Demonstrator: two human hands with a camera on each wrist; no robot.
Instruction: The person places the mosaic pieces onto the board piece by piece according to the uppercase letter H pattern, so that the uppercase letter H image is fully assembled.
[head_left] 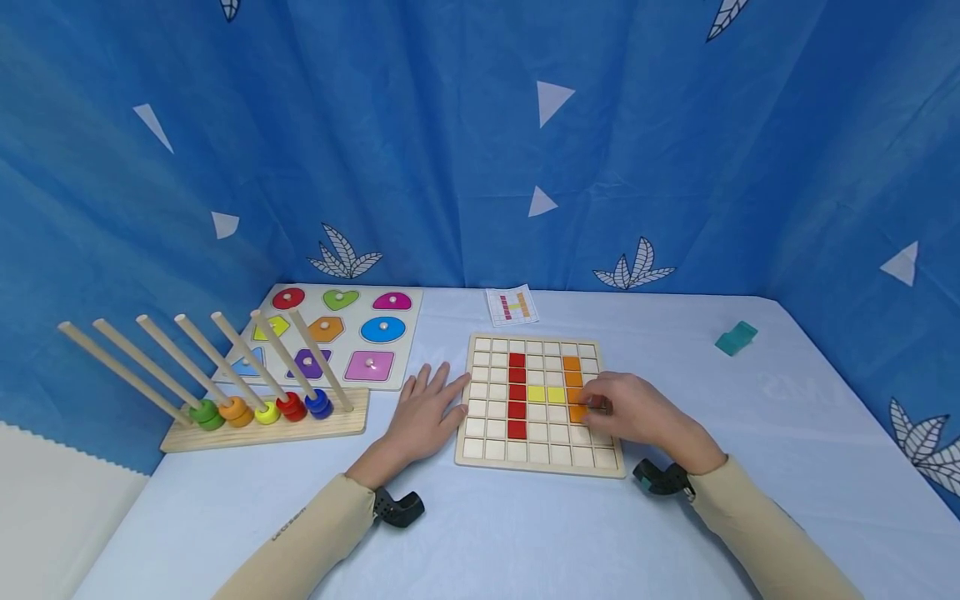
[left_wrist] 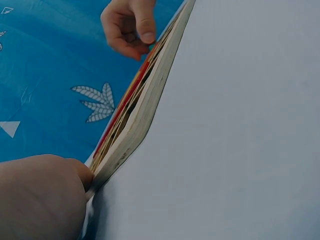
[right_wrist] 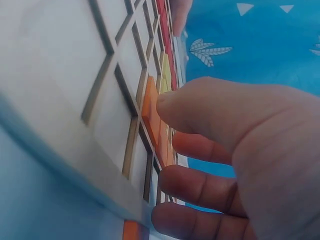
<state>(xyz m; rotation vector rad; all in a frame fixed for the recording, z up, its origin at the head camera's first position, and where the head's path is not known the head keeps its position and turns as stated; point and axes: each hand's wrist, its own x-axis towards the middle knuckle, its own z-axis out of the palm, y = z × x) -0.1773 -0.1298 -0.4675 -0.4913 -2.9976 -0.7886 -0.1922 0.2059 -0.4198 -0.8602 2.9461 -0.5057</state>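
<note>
A square wooden grid board (head_left: 539,468) lies on the table with coloured square tiles in it: a red column (head_left: 517,392), yellow tiles (head_left: 546,394) in the middle and an orange column (head_left: 572,367). My left hand (head_left: 424,421) rests with spread fingers against the board's left edge, thumb and forefinger touching it. At the lower end of the orange column my right hand (head_left: 630,408) has its thumb and forefinger on an orange tile (right_wrist: 149,102). The thumb tip covers part of that tile in the right wrist view; the forefinger is hidden, and the other fingers are loosely curled.
Behind the board lies a small printed card (head_left: 512,306) with a similar coloured pattern. A wooden bead rack (head_left: 262,433) with upright pegs stands at the left, before a shape puzzle board (head_left: 352,321). Teal pieces (head_left: 737,337) lie at the far right. Blue curtains (head_left: 465,142) enclose the table.
</note>
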